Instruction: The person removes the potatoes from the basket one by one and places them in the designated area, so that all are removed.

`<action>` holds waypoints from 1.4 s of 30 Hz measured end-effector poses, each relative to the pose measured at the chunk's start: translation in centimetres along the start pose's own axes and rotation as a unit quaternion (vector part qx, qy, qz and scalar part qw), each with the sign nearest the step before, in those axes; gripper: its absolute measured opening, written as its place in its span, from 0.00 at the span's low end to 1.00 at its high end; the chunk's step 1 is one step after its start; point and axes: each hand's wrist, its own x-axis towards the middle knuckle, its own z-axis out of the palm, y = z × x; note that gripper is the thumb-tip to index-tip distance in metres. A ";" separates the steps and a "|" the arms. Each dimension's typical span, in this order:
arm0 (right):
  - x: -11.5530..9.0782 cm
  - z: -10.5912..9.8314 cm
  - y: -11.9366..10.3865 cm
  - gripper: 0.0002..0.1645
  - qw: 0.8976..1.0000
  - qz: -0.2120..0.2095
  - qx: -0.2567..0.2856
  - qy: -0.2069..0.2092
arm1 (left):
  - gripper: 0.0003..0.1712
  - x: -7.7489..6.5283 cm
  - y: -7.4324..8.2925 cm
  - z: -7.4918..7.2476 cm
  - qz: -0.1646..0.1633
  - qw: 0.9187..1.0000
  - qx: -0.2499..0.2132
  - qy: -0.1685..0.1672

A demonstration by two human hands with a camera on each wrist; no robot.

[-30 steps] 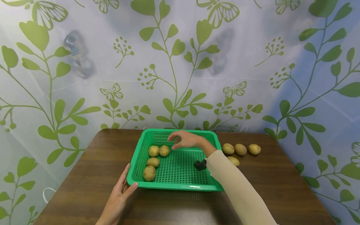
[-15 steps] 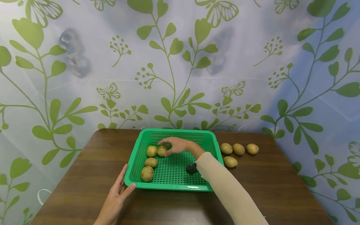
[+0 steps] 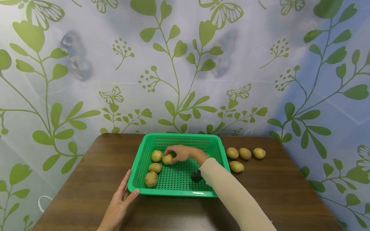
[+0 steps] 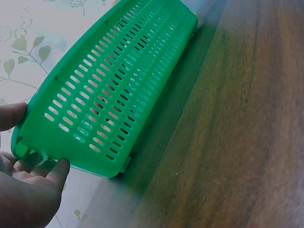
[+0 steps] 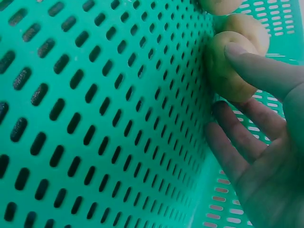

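A green plastic basket [image 3: 173, 192] with slotted walls stands on the table. My left hand [image 3: 118, 199] holds its near left corner; in the left wrist view the thumb lies on the rim and the fingers [image 4: 58, 175] are under it. Inside the basket my right hand [image 3: 182, 152] grips a potato [image 3: 167, 159], its thumb [image 5: 259, 66] on the potato's side in the right wrist view. Beside that one sit a back-left potato [image 3: 156, 156], a middle potato [image 3: 155, 167] and a front potato [image 3: 151, 179], all along the basket's left side.
Right of the basket several potatoes lie on the brown table [image 3: 277, 179], among them a front one [image 3: 236, 166] and a far right one [image 3: 259, 153]. A black device [image 3: 196, 176] sits at my right wrist. A leaf-patterned curtain [image 3: 185, 64] hangs behind the table.
My right hand has moved left and down onto the potato and now grips it. That potato has shifted slightly toward me. My left hand stays on the basket corner.
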 end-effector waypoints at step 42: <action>-4.5 -3.7 -0.8 0.23 0.987 -0.032 0.161 0.004 | 0.46 -0.1 -0.3 0.0 0.021 1.000 0.001 0.005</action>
